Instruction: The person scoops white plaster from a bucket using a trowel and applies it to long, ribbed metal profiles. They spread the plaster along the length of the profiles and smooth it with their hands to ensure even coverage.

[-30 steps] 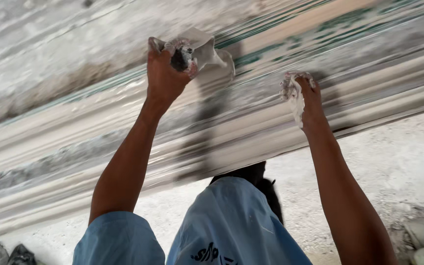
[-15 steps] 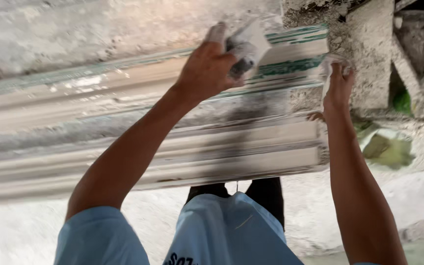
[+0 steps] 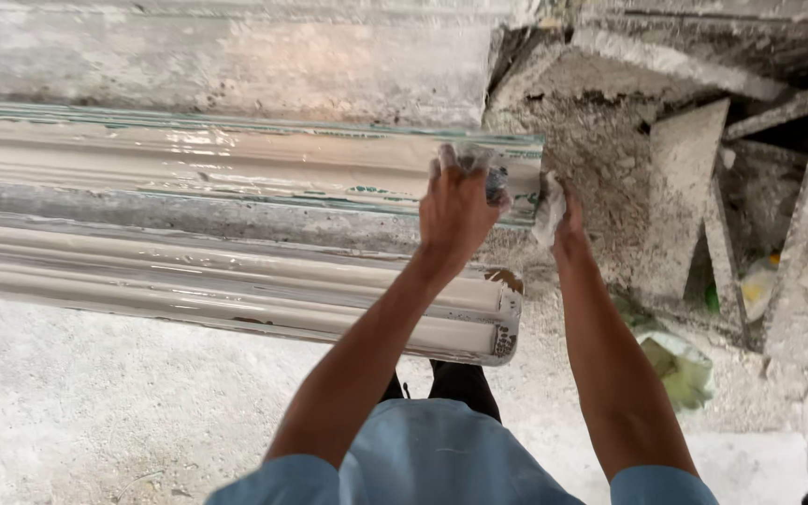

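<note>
Two long moulded strips lie side by side before you, running from the left edge of the view to about its middle. The upper strip [image 3: 236,168] is pale and glossy with thin green lines along its edges; the lower strip [image 3: 236,290] is cream, ribbed along its length, and its cut end sits just below your forearms.

Your left hand [image 3: 458,208] is raised to the right end of the upper strip, fingers curled shut around a small dark pad [image 3: 496,185] wrapped in something clear and crumpled, which it presses against the strip's face. Your right hand [image 3: 565,217] is just beside it, at the very end of that strip, closed on a whitish rag [image 3: 548,210] that touches the strip's end edge. The two hands are near each other but apart.

Right of the strips stands rough grey masonry [image 3: 600,131], crumbly and pitted, with flat slabs [image 3: 680,178] leaning against it. A greenish crumpled bag [image 3: 680,365] lies on the dusty floor [image 3: 95,402] near your right elbow. Your light blue sleeves [image 3: 423,468] fill the bottom of the view.
</note>
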